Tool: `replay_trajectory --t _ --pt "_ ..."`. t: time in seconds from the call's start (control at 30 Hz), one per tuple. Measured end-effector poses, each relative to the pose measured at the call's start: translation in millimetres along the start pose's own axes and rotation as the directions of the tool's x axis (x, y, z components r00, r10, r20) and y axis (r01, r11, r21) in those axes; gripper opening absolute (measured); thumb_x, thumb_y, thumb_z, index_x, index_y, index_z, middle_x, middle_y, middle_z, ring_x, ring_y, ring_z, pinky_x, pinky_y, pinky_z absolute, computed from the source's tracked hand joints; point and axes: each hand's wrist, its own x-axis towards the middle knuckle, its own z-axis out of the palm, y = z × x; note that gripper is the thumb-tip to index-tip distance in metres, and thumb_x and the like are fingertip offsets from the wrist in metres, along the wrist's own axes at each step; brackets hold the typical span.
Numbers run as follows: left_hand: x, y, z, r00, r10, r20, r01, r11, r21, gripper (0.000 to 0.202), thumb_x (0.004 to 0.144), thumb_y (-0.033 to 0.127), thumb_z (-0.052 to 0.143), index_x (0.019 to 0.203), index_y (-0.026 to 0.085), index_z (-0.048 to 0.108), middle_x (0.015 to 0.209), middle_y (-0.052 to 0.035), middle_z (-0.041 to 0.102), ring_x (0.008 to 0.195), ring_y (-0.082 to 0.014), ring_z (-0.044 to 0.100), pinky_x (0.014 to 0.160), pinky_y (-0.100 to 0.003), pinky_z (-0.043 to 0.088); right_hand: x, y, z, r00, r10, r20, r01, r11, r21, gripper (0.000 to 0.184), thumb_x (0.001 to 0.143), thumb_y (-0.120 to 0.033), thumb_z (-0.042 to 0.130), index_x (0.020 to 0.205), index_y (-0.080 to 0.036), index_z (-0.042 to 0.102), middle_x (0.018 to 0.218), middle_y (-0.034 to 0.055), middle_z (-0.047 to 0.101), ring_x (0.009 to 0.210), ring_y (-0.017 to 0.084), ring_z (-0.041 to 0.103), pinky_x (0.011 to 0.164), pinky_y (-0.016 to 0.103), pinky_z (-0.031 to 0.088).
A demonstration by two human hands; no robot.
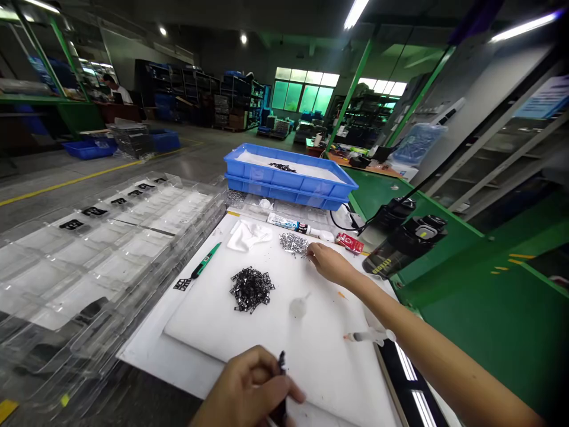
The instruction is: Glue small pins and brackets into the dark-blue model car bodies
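My left hand (249, 385) is closed near the front edge of a white foam pad (302, 332), pinching a small black part (281, 359) between thumb and fingers. My right hand (328, 261) reaches across the pad to a pile of small silver parts (294, 243), its fingertips pinched at the pile's right edge. A heap of small black parts (251, 289) lies in the middle of the pad, between both hands.
Stacked clear plastic trays (102, 249) holding black parts fill the left. Two blue bins (288, 175) stand behind the pad. A green-handled tool (205, 261), a glue tube (293, 225), a red box (349, 242), a syringe (368, 337) and black drivers (406, 240) lie around.
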Motion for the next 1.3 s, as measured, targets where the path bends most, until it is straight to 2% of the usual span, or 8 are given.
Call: replay_trajectory --t 0.13,0.3,0.47,0.53,0.6,0.8,1.1,1.3 --pt "47.8 -4.7 30.8 0.995 0.090 0.046 -0.080 0.978 -0.192 0.042 0.085 0.045 0.075 0.100 0.018 0.047 0.107 -0.0144 0.073 0.075 -0.0271 0.078 0.055 -0.026 0.058 -8.9 0.6 -1.5 0.997 0.073 -0.023 -0.069 0.988 0.141 0.026 0.100 -0.036 0.061 0.108 -0.012 0.065 0.100 0.0058 0.067 0.092 0.017 0.066 0.087 0.038 0.056" --pt "61.8 -7.7 23.0 0.997 0.073 0.003 -0.071 0.973 -0.218 0.049 0.089 0.036 0.068 0.125 0.018 0.040 0.108 -0.0149 0.071 0.086 -0.0286 0.078 0.065 -0.033 0.063 -37.6 -1.6 -35.3 0.979 0.182 -0.091 -0.131 0.906 0.402 0.024 0.099 -0.036 0.063 0.098 -0.013 0.069 0.089 0.0041 0.072 0.080 0.015 0.070 0.084 0.035 0.058" --pt "65.4 -10.7 17.6 1.000 -0.008 0.012 0.010 0.984 -0.178 0.040 0.091 0.035 0.063 0.123 0.014 0.052 0.119 -0.0192 0.068 0.099 -0.0314 0.076 0.065 -0.035 0.067 -145.9 -43.9 -69.6 0.901 0.337 -0.272 -0.111 0.787 0.606 0.037 0.092 -0.054 0.067 0.110 -0.023 0.073 0.097 0.0038 0.076 0.085 0.019 0.075 0.076 0.024 0.060" --pt "68.0 -10.5 18.8 0.998 -0.028 0.057 0.036 0.990 -0.140 0.038 0.091 0.037 0.061 0.120 0.013 0.057 0.115 -0.0188 0.070 0.092 -0.0305 0.077 0.060 -0.034 0.067 -187.2 -77.5 -56.3 0.847 0.422 -0.323 -0.071 0.693 0.718 0.026 0.085 -0.049 0.077 0.095 -0.025 0.075 0.080 0.0015 0.074 0.069 0.017 0.072 0.069 0.020 0.060" --pt "69.8 -10.3 20.9 0.997 -0.032 0.070 0.038 0.996 -0.085 0.036 0.091 0.038 0.062 0.116 0.013 0.060 0.104 -0.0143 0.073 0.080 -0.0249 0.076 0.057 -0.032 0.067 -210.1 -109.5 -25.6 0.890 0.382 -0.247 -0.042 0.610 0.791 0.016 0.090 -0.040 0.072 0.087 -0.025 0.074 0.078 0.0016 0.072 0.064 0.015 0.070 0.060 0.018 0.058" --pt "65.7 -10.5 27.4 1.000 0.014 0.025 -0.017 0.992 0.126 0.029 0.091 0.035 0.063 0.112 0.016 0.064 0.081 -0.0018 0.069 0.056 -0.0112 0.064 0.049 -0.021 0.061 -205.5 -140.5 55.4 0.760 0.486 -0.432 -0.062 0.716 0.695 0.009 0.099 -0.028 0.058 0.100 -0.024 0.066 0.110 0.0060 0.067 0.100 0.016 0.068 0.084 0.023 0.059" --pt "62.7 -10.5 26.6 0.999 0.022 0.025 -0.027 0.983 0.183 0.029 0.092 0.041 0.058 0.108 0.018 0.062 0.080 -0.0001 0.068 0.049 -0.0132 0.068 0.045 -0.019 0.057 -203.0 -125.5 54.8 0.790 0.426 -0.442 -0.018 0.736 0.677 0.008 0.096 -0.022 0.059 0.100 -0.022 0.066 0.105 0.0061 0.065 0.091 0.015 0.067 0.081 0.024 0.058" --pt "56.3 -16.4 31.3 0.994 0.080 -0.071 -0.057 0.959 0.277 0.041 0.094 0.055 0.055 0.107 0.017 0.064 0.061 0.0009 0.065 0.041 -0.0120 0.058 0.035 -0.017 0.045 -198.0 -141.2 49.6 0.822 0.549 -0.152 -0.135 0.447 0.884 0.020 0.098 -0.039 0.060 0.095 -0.020 0.063 0.093 0.0057 0.064 0.062 0.013 0.062 0.052 0.023 0.053"
